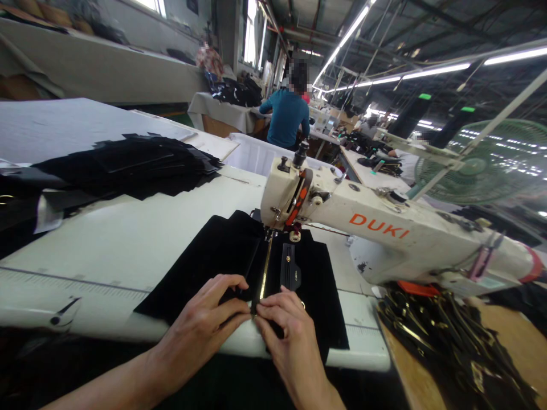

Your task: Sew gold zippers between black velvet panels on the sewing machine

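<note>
A black fabric panel (213,259) lies flat on the sewing machine's white bed, its front edge near the table's rim. Down its middle runs a gold-toothed zipper (265,267), whose far end passes beneath the presser foot (268,233). My left hand (209,319) pinches the near end of the zipper from the left. From the right, my right hand (290,324) pinches that same end, fingertips almost touching the left ones. A dark tab with a gold stud (290,265) sits on the panel right of the zipper. The fingers hide the zipper's very end.
The white DUKI sewing machine (342,213) reaches across from the right. Black panels (128,162) are stacked at the left. Many black zippers with gold teeth (448,341) lie heaped at the right. A green fan (474,162) stands behind; a person in a teal top (286,117) works further back.
</note>
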Action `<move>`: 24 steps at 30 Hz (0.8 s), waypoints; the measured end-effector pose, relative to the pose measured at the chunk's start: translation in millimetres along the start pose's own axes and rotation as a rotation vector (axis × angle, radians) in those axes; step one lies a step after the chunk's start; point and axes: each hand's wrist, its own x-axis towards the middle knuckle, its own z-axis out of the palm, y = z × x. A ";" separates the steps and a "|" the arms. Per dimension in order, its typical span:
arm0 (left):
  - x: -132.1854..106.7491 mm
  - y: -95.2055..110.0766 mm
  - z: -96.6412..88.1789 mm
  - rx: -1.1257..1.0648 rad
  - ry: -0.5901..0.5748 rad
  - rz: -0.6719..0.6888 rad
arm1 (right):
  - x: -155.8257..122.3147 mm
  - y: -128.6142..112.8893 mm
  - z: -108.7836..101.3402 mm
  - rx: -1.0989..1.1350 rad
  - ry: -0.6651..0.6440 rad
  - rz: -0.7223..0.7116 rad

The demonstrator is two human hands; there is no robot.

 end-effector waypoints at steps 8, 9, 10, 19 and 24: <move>2.8 10.1 -5.3 0.091 0.033 0.221 | 7.7 7.7 -14.8 -0.030 -0.244 -0.086; 3.5 10.4 -5.2 0.096 0.029 0.229 | 8.3 8.8 -15.7 -0.020 -0.257 -0.088; 4.0 10.4 -4.8 0.096 0.027 0.226 | 8.6 9.6 -16.3 -0.011 -0.258 -0.093; 3.9 7.3 -1.4 0.101 -0.008 0.175 | 3.1 9.2 -15.5 -0.011 -0.229 -0.130; 4.5 3.5 2.0 0.086 -0.021 0.174 | 5.2 8.2 -17.5 -0.026 -0.292 -0.096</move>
